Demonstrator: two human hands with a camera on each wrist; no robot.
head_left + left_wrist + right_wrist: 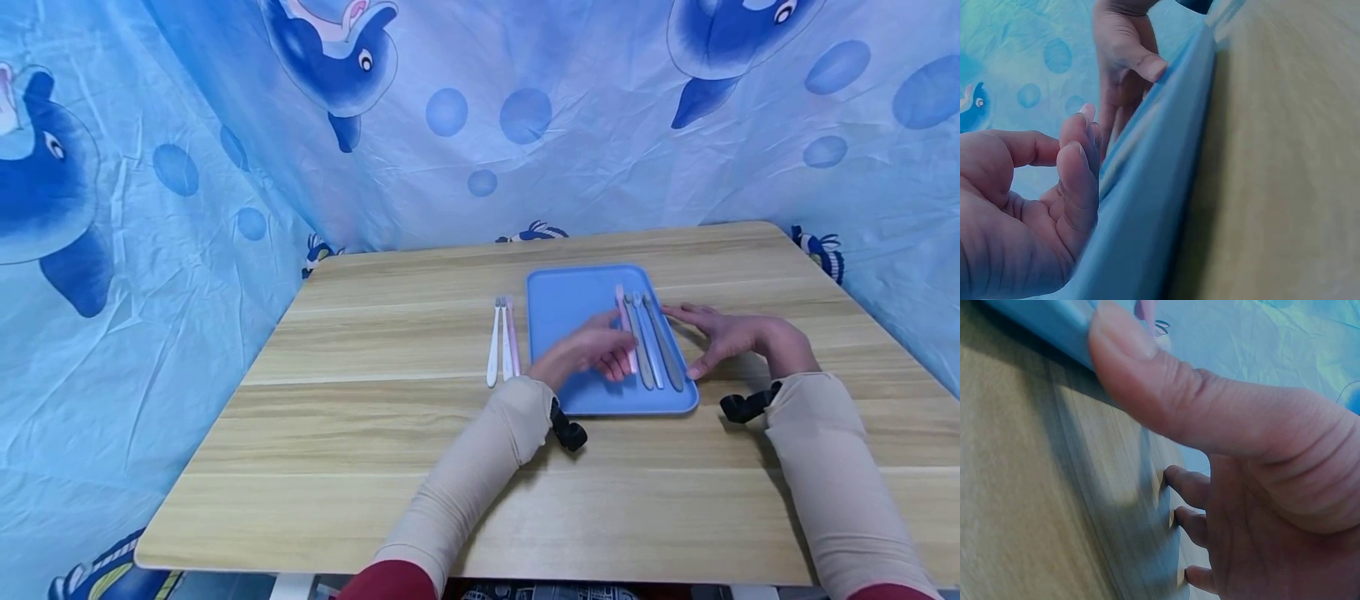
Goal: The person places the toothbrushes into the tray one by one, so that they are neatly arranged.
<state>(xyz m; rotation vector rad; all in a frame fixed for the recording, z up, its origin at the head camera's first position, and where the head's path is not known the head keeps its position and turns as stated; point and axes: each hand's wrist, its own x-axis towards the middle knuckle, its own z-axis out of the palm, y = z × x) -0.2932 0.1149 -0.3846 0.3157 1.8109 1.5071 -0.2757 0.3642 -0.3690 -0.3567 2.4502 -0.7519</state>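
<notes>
A blue tray (pixel 570 287) lies on the table. Over it my left hand (pixel 600 346) pinches a slim pink toothbrush (pixel 622 304) between thumb and fingers; its rounded pink tip (pixel 1088 111) rises above the fingertips in the left wrist view. Right of it in the tray lie a grey toothbrush (pixel 642 358), a light blue toothbrush (pixel 651 354) and another grey toothbrush (pixel 666 354), side by side. My right hand (pixel 738 337) is spread along the tray's right edge. Its thumb (pixel 1141 369) touches the rim, while the other fingertips rest on the table.
Left of the tray, two white toothbrushes (pixel 493 350) and a pink toothbrush (pixel 513 337) lie together on the wooden table (pixel 360 433). A blue dolphin-print sheet (pixel 465 142) hangs behind the table and along its left side.
</notes>
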